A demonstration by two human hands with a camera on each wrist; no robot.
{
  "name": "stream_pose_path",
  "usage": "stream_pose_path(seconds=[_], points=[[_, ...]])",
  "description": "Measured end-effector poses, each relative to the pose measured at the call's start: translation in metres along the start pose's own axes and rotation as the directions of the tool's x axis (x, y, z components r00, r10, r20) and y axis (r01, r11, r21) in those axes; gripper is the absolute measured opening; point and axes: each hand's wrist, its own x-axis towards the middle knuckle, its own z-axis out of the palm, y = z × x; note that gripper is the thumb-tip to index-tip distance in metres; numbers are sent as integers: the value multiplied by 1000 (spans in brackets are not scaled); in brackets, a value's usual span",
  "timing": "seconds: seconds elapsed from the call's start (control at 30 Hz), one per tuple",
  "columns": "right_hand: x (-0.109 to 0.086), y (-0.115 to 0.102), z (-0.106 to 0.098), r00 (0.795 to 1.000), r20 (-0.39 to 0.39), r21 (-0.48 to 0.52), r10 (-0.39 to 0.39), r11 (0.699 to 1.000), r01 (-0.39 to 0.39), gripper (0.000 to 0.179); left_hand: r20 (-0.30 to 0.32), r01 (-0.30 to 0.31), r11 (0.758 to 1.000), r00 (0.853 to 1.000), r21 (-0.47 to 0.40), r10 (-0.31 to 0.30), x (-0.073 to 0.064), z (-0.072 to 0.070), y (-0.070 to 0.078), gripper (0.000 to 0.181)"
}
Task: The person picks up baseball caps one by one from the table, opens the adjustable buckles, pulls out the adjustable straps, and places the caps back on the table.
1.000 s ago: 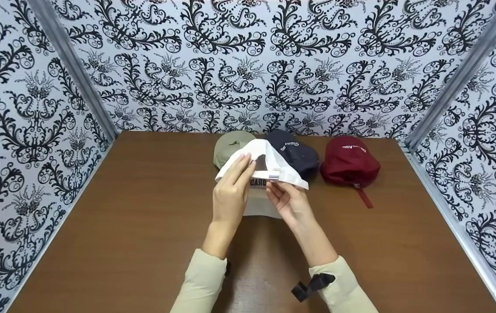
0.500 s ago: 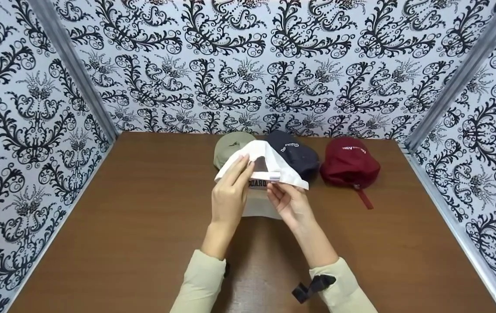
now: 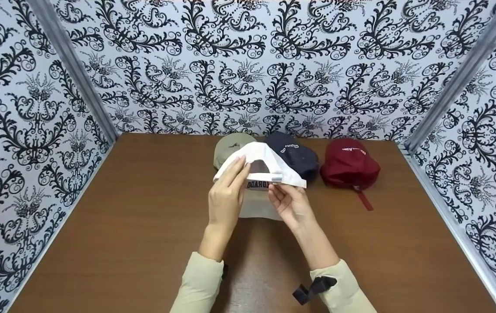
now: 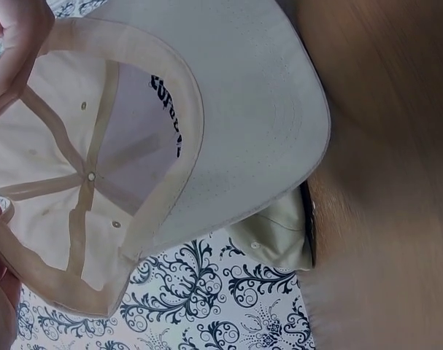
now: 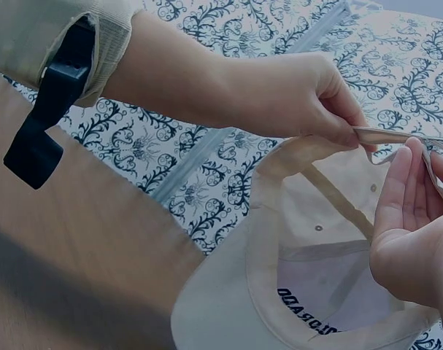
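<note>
A white baseball cap is held up over the table with its back strap toward me. On its left side my left hand grips the edge, fingers lying long over the fabric. My right hand pinches the strap near its buckle with thumb and fingertips. The pale brim extends away from the crown in the left wrist view. Inside, seams and reversed dark lettering show in the right wrist view. The thumb of my left hand is hidden in the head view.
Behind the held cap, an olive cap and a navy cap lie on the brown table. Farther right is a maroon cap with its strap trailing. Patterned walls enclose the back and sides.
The white cap has tilted slightly, and its back opening and lettering show a little more plainly. My left hand has shifted slightly left. The other caps have stayed put.
</note>
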Motion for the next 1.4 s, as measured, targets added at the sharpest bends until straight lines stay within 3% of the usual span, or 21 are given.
stream_pose_path(seconds=[1.4], points=[[0,-3,-2,1000,-18,12,22,1000,-22,16,-9,45,998,999,-45,-45,-3,-8,-11,27]])
